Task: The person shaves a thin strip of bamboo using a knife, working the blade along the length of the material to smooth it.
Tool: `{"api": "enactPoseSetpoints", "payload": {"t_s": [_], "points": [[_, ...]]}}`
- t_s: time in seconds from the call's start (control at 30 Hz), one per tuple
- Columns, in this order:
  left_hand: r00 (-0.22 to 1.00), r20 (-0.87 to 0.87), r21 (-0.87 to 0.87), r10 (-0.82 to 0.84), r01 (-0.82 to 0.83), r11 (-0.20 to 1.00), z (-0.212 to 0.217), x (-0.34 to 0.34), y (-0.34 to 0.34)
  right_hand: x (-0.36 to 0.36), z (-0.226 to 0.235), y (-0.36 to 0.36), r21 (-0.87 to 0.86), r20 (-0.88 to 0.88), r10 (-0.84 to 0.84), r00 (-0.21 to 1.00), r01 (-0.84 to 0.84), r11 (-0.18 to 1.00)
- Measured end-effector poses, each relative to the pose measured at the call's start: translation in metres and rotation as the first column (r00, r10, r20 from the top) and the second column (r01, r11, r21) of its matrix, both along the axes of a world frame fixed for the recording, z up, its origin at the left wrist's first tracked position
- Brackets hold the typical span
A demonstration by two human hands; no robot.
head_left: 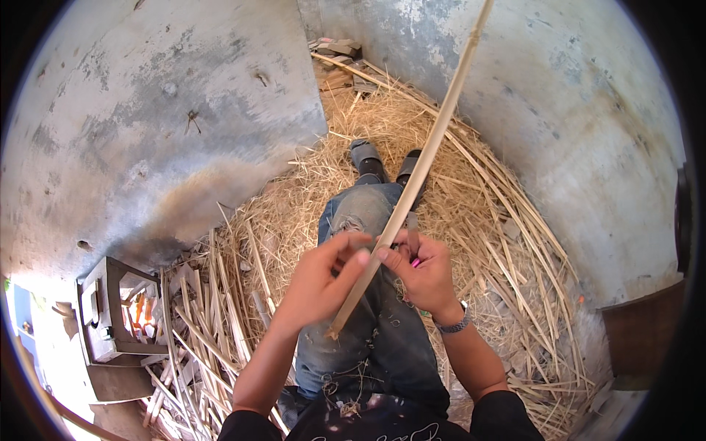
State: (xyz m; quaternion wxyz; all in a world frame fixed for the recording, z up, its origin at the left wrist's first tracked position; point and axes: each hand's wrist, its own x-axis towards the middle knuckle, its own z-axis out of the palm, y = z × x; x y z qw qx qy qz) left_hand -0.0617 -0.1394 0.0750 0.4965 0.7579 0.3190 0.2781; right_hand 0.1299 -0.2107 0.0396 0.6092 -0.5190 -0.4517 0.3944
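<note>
A long, pale split bamboo strip (421, 170) slants across my lap, its lower end over my left thigh and its upper end leaving the top of the view. My right hand (428, 278) grips it, the thumb pressed on its face. A flat, dull blade-like piece (412, 229) rises from the same hand, with a small pink part (415, 262) among the fingers; its handle is mostly hidden. My left hand (323, 273) is at the strip's left edge, thumb and bent fingers apart, not closed round it.
My outstretched legs (360, 294) rest among straw-like shavings (294, 191). Bamboo strips (515, 213) lie along the curved right wall (581, 147), and more sticks (213, 309) are heaped at left. Beside them stands a dark metal frame box (110, 316). Bricks or blocks (340, 50) lie at the far end.
</note>
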Motion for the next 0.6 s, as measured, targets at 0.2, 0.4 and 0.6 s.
{"api": "enactPoseSetpoints", "payload": {"t_s": [0.2,0.4,0.6], "points": [[0.98,-0.18,-0.076,0.086,-0.101,0.992,-0.021,-0.03,-0.043,0.0,0.027,-0.001,0.046,0.26,-0.015,0.966,0.003,0.999],[0.984,-0.083,-0.159,0.156,-0.168,0.973,-0.026,-0.037,-0.044,0.0,0.006,-0.006,0.188,0.522,-0.053,0.851,-0.054,0.981],[0.975,-0.126,-0.236,0.185,-0.211,0.949,-0.026,-0.032,-0.042,-0.008,0.005,-0.023,-0.122,0.678,0.181,0.712,-0.134,0.983]]}}
